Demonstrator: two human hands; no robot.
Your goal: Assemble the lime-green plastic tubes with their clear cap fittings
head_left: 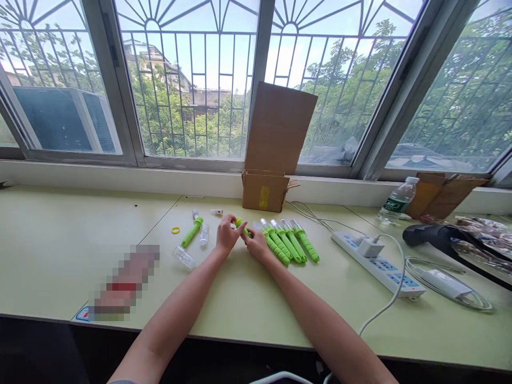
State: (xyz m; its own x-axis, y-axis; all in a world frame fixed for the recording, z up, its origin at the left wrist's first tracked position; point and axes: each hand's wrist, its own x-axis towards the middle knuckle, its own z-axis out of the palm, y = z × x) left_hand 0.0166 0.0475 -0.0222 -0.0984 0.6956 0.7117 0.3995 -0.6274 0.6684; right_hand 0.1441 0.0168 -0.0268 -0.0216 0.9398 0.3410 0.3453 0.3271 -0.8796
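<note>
My left hand (227, 234) and my right hand (256, 244) meet over the table, both closed on a bright green plastic handle (239, 221), mostly hidden by the fingers. Beside my right hand lies a row of several green handles (294, 242) with clear tips. Left of my left hand rests another green handle (192, 231), with a small clear-and-white piece (195, 214) at its upper end. Near it are a clear plastic cap (204, 234), a larger clear cup-like piece (184, 257), a yellow ring (175, 230) and a small white part with a red dot (217, 212).
An open cardboard box (262, 192) stands against the window sill. To the right lie a white power strip (378, 264) with a plugged-in charger, coiled cable (448, 282), a water bottle (399, 200) and a black strap-like object (436, 234). A blurred-out item (126, 282) lies front left.
</note>
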